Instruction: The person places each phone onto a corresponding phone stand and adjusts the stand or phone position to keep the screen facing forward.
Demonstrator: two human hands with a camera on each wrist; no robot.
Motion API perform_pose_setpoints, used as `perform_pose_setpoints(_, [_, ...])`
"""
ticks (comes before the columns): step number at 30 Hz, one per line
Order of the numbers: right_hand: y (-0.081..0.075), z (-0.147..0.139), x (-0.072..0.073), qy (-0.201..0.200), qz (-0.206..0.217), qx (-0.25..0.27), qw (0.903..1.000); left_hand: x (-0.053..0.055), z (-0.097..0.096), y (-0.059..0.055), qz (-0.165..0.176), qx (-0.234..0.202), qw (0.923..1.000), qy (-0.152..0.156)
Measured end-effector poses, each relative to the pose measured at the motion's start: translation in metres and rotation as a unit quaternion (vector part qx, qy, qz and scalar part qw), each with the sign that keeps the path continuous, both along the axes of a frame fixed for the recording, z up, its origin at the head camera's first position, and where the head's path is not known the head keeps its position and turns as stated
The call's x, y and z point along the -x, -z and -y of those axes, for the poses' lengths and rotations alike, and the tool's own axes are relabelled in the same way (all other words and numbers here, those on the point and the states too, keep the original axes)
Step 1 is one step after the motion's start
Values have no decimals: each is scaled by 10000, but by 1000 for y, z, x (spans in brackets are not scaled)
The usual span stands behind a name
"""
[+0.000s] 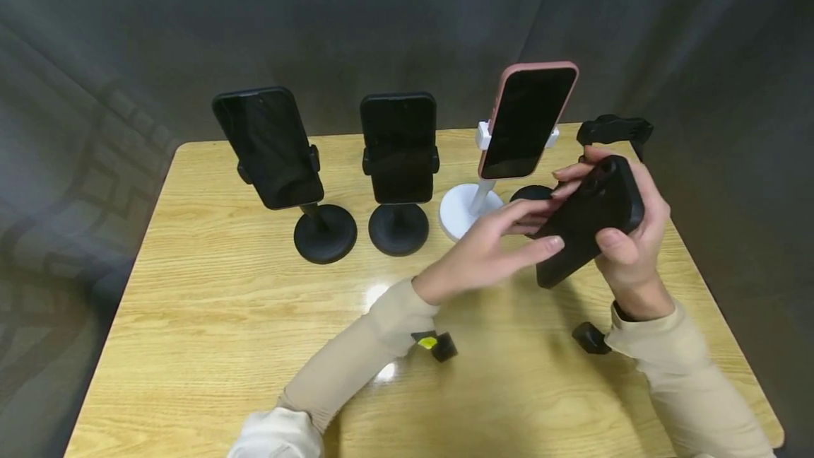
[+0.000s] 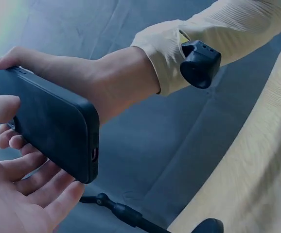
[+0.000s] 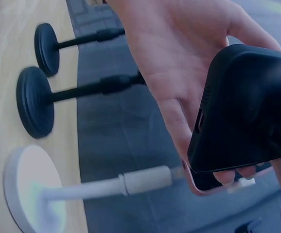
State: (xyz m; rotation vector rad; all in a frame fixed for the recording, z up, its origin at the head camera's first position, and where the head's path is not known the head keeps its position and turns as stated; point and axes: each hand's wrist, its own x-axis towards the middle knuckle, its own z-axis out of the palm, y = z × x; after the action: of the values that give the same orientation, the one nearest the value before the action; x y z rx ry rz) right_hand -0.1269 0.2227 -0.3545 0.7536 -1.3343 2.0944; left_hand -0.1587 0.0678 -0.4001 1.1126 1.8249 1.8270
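A black-cased smartphone [image 1: 588, 218] is held up over the table's right side, its back with the camera bump toward the head view. My right hand [image 1: 639, 232] grips its upper end, thumb on one long edge and fingers around the other. My left hand [image 1: 483, 249] is at the lower end, thumb extended over the back and fingers loosely straight behind it. In the left wrist view, the left fingers [image 2: 58, 196] spread just under the phone [image 2: 53, 121]. The right wrist view shows the phone's dark screen [image 3: 257, 111] in front of the left palm [image 3: 179, 53].
Two black phones [image 1: 270, 150] [image 1: 399, 147] sit in black round-based stands. A pink-cased phone [image 1: 529, 122] sits in a white stand [image 1: 461, 210]. Behind my hands is another black stand with its holder [image 1: 613, 129]. Dark curtain [image 1: 381, 27] hangs beyond the wooden table [image 1: 210, 288].
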Motion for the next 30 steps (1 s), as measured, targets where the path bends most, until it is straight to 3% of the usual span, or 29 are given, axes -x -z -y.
perform_pose_setpoints(5, [-7,-13,8,600,167,-71,9980,11,-18,-10,267,82,9994,-221])
perform_pose_setpoints(8, [-9,-19,13,962,250,-151,9949,15,-28,-13,29,11,9985,-541])
perform_pose_setpoints(11, [-10,-25,18,1208,303,-181,9920,15,-35,-18,-479,133,9943,-944])
perform_pose_setpoints(17, [-7,-43,29,1448,307,-234,9887,17,-46,-28,-1704,802,9693,-1582])
perform_pose_setpoints(25, [-8,-58,39,1797,451,-258,9824,22,-65,-39,-2534,1177,9407,-1926])
perform_pose_setpoints(27, [-12,-63,40,1895,531,-319,9799,24,-70,-44,-2764,1320,9297,-2043])
perform_pose_setpoints(30, [-18,-72,43,2042,648,-502,9755,29,-79,-49,-3166,1726,9051,-2252])
